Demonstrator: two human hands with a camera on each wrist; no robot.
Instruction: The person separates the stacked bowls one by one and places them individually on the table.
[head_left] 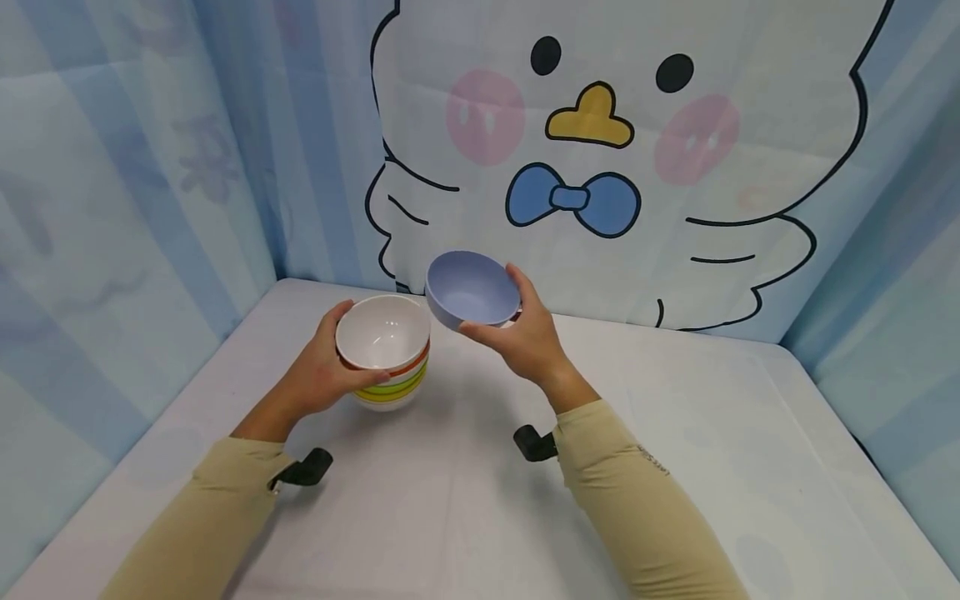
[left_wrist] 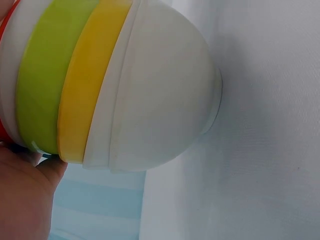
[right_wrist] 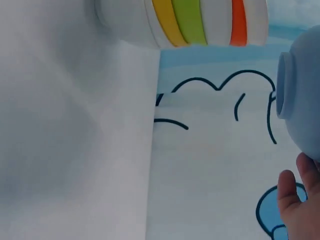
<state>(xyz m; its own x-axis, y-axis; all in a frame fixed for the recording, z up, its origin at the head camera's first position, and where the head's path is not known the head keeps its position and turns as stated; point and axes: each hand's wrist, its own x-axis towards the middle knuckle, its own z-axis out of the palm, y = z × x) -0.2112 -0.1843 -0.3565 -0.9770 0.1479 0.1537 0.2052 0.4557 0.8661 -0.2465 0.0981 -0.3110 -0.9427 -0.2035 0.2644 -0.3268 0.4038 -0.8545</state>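
My left hand [head_left: 324, 373] grips a stack of nested bowls [head_left: 396, 390], its thumb and fingers spread around the side. The top bowl [head_left: 384, 329] is white inside, and orange, green and yellow bands show below it. In the left wrist view, a plain white bowl [left_wrist: 165, 90] forms the bottom of the stack, close by the tabletop. My right hand [head_left: 528, 337] holds a periwinkle-blue bowl [head_left: 474, 287] by its side, thumb near the front. This bowl is raised beside the stack, tilted with its inside facing me; its foot shows in the right wrist view.
A white cloth-covered table [head_left: 450, 500] lies under both hands. Behind it hangs a curtain [head_left: 780, 125] with a large cartoon figure. Blue striped curtains [head_left: 112, 250] close off the left and right sides. A black strap piece [head_left: 307, 468] sticks out at the left wrist.
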